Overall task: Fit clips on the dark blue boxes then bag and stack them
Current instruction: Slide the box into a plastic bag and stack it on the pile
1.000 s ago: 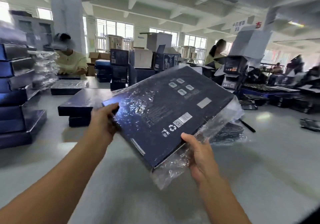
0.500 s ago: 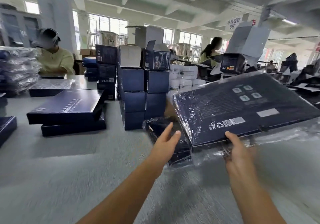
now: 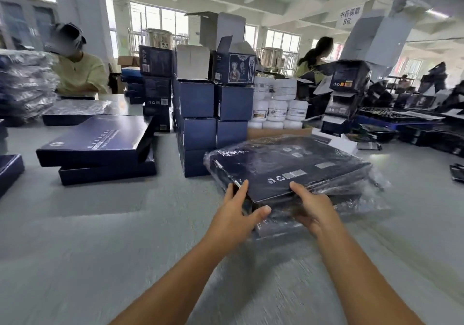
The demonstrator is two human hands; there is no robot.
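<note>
Both hands, left hand (image 3: 239,213) and right hand (image 3: 312,211), grasp the bagged dark blue box (image 3: 288,169) atop the bagged stack (image 3: 339,200); slick film may let it slide askew.

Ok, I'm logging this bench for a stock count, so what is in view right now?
bagged box: one, dark blue in clear plastic, top of the bagged stack near centre
bagged stack: count unclear, under that box
flat boxes: two unbagged, dark blue, stacked at left
cube boxes: several, dark blue, stacked behind centre
jars: several, white, behind the bagged stack
bagged pile: count unclear, far left
table: one, grey
workers: two, pale yellow tops, at back
left hand: grips the bagged box's near corner
right hand: holds its near edge
</note>
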